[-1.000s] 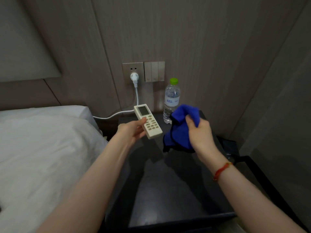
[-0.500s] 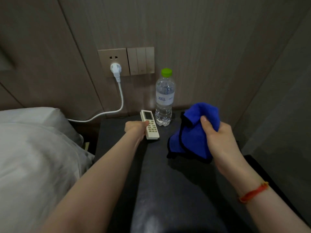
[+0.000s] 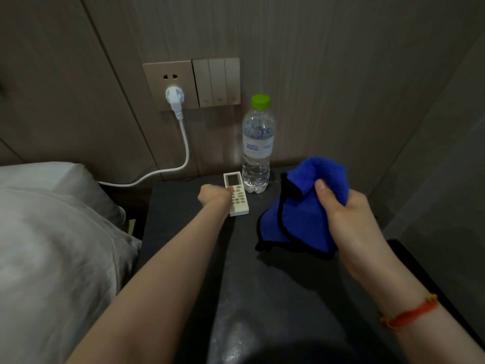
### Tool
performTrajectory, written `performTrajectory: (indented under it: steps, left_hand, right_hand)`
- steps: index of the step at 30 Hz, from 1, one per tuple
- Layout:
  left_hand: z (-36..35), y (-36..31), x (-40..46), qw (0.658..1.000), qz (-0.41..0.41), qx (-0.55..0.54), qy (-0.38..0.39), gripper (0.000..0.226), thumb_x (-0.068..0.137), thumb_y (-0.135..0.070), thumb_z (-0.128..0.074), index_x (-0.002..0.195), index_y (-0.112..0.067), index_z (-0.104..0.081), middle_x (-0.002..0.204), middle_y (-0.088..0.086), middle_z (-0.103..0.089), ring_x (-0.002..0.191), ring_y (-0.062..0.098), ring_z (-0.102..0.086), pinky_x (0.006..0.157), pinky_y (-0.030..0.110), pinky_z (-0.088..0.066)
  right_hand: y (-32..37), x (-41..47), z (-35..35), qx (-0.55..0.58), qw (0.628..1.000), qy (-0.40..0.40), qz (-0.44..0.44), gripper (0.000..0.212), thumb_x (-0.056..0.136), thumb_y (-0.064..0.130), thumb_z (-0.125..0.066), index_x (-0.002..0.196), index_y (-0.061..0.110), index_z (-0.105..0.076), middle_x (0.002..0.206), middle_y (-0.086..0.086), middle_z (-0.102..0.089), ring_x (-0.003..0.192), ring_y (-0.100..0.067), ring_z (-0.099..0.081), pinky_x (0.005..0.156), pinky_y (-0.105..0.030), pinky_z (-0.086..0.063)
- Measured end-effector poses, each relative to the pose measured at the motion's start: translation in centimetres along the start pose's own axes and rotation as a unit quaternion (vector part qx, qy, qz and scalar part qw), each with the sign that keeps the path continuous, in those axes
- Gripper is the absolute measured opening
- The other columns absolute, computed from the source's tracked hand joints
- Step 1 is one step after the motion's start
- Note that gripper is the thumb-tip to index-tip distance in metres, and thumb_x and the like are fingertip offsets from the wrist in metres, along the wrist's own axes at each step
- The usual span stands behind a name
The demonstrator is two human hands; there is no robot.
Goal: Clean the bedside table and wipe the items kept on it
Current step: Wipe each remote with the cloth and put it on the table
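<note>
Two hands working over dark worktop (image 3: 262, 298): left hand (image 3: 214, 197) curled closed along the left edge of white remote (image 3: 236, 197), thumb lying on the keypad; right hand (image 3: 338, 208) bunched tight round blue cloth (image 3: 296, 219), thumb pressing into the top fold, loose black-edged corners hanging down toward the worktop, contact not resolvable. Remote sitting at the back of the worktop, screen end toward the wall, just beside water bottle (image 3: 257, 151), bottle standing upright with green cap on, clear gap or touch between the two not determinable. Judging remote as light, rigid plastic, smooth enough to slide on this surface; pinching across the long edges at mid-body looking safest, keeping off the screen. Judging cloth as soft, limp, grippy pile, conforming round buttons. Bottle appearing nearly full, so heavier and thin-walled, likely denting under squeeze; taking it at the label band. Worktop reading as dark and slightly glossy, reflecting light near the front edge. Bed (image 3: 52, 245) with white linen lying close against the left side; wall socket (image 3: 170, 85) with white plug and cable (image 3: 183, 143) trailing left behind the worktop, switch panel alongside. Dim lighting, wood-panel walls closing in at the right.
</note>
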State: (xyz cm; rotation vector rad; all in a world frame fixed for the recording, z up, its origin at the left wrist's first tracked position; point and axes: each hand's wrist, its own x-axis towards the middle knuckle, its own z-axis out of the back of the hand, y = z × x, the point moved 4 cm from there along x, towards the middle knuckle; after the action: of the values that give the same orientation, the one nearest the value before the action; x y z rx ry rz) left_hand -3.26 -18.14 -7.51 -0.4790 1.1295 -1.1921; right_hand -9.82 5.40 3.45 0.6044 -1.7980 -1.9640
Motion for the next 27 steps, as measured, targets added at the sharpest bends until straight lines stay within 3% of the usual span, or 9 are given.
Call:
performTrajectory:
  steps: [10,15,16,18,20,22,24,27]
  left_hand:
    - [1.7,-0.2,-1.8,0.999,-0.002,-0.034,-0.002,0.034,0.089,-0.013,-0.054,0.118,0.005,-0.056,0.121,0.020,-0.060,0.110,0.034,-0.059,0.088,0.037,-0.051]
    - [4.3,0.4,-4.0,0.996,-0.007,-0.070,0.059,0.034,0.091,-0.006,-0.045,0.121,0.008,-0.056,0.125,0.027,-0.057,0.116,0.040,-0.056,0.096,0.042,-0.047]
    - [5.2,0.6,-4.7,0.996,-0.009,-0.079,0.041,0.031,0.090,-0.006,-0.048,0.116,0.007,-0.060,0.119,0.027,-0.061,0.111,0.039,-0.059,0.092,0.042,-0.049]
    - [7.2,1.0,-6.5,0.993,-0.022,-0.112,0.024,0.025,0.088,-0.005,-0.052,0.107,0.004,-0.066,0.095,0.021,-0.066,0.082,0.033,-0.065,0.069,0.034,-0.054]
    - [9.2,1.3,-8.7,0.986,-0.018,-0.163,0.042,0.023,0.090,-0.004,-0.048,0.103,0.001,-0.066,0.073,0.010,-0.059,0.058,0.019,-0.053,0.051,0.023,-0.046]
    - [11.5,1.9,-10.8,0.981,-0.009,-0.189,0.050,0.027,0.092,-0.004,-0.041,0.102,-0.004,-0.067,0.072,0.004,-0.058,0.058,0.014,-0.049,0.056,0.026,-0.045]
    - [14.2,2.3,-13.0,0.977,-0.023,-0.205,0.052,0.029,0.091,-0.005,-0.040,0.102,-0.006,-0.067,0.078,0.004,-0.061,0.059,0.013,-0.049,0.053,0.025,-0.040]
    - [18.8,3.4,-15.5,0.975,-0.059,-0.212,0.036,0.030,0.088,-0.003,-0.042,0.105,-0.006,-0.066,0.090,0.009,-0.064,0.062,0.012,-0.050,0.050,0.020,-0.036]
  right_hand:
    - [0.5,-1.1,-1.0,-0.002,1.000,0.030,-0.002,0.021,0.092,0.031,-0.045,0.077,0.024,-0.058,0.086,0.001,-0.064,0.087,-0.015,-0.061,0.082,-0.035,-0.047]
    - [2.2,-2.9,-2.4,-0.025,0.997,0.067,0.019,0.022,0.093,0.030,-0.045,0.079,0.020,-0.059,0.081,-0.004,-0.061,0.080,-0.014,-0.059,0.074,-0.026,-0.044]
    - [2.6,-3.3,-2.8,-0.039,0.996,0.077,0.029,0.023,0.093,0.028,-0.046,0.082,0.014,-0.060,0.081,-0.008,-0.061,0.080,-0.017,-0.059,0.070,-0.023,-0.042]
    - [3.3,-4.2,-3.9,-0.063,0.992,0.099,0.049,0.026,0.092,0.025,-0.047,0.086,0.004,-0.061,0.084,-0.014,-0.062,0.080,-0.023,-0.059,0.065,-0.021,-0.040]
    - [4.1,-5.3,-5.2,-0.086,0.986,0.123,0.078,0.018,0.092,0.024,-0.048,0.088,0.011,-0.060,0.083,-0.004,-0.061,0.079,-0.012,-0.057,0.064,-0.014,-0.039]
    - [4.8,-6.5,-6.3,-0.106,0.979,0.131,0.111,0.007,0.091,0.023,-0.050,0.094,0.019,-0.055,0.085,0.009,-0.056,0.079,0.002,-0.051,0.063,-0.006,-0.038]
    - [5.6,-7.8,-7.4,-0.111,0.976,0.131,0.132,0.006,0.089,0.022,-0.055,0.094,0.020,-0.052,0.083,0.012,-0.054,0.076,0.005,-0.048,0.060,0.000,-0.037]
    - [7.0,-10.4,-9.7,-0.099,0.970,0.168,0.148,0.009,0.085,0.022,-0.060,0.093,0.018,-0.058,0.086,0.007,-0.061,0.080,0.000,-0.056,0.062,-0.007,-0.041]
